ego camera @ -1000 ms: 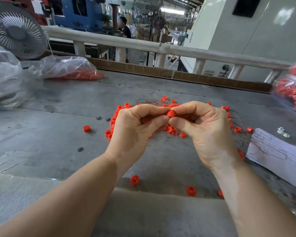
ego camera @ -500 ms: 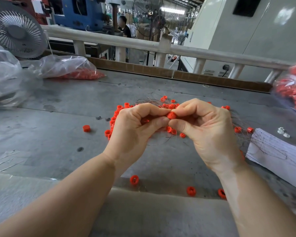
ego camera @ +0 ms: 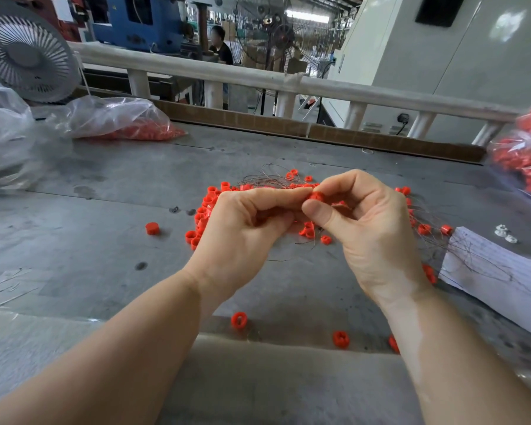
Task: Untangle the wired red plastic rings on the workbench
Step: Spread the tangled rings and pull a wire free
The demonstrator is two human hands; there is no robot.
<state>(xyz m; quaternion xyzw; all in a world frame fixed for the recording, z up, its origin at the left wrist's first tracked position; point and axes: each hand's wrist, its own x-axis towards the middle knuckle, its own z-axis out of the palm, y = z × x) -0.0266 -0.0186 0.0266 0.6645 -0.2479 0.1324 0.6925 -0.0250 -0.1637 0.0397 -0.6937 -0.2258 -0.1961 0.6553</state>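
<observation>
**Two hands pinch one red ring above the tangle**

Over a grey, scuffed workbench [ego camera: 105, 228], both hands meet at a single small red plastic ring [ego camera: 317, 196]. The right hand [ego camera: 371, 234] pinches it between thumb and curled forefinger; the left hand [ego camera: 242, 228] has its fingers curled in, the forefinger tip reaching the same ring.

Beneath and behind them lies the tangle of rings [ego camera: 206, 210], short glossy red cylinders strung on thin dark wires [ego camera: 270, 179] that loop in fine arcs. Loose rings sit apart near the bench's front edge [ego camera: 239, 319] and to the left [ego camera: 151, 228].

A crinkled clear plastic bag [ego camera: 117, 118] of red pieces rests at the far left, and a lined white paper sheet [ego camera: 497, 271] lies at the right under stray wires.
</observation>
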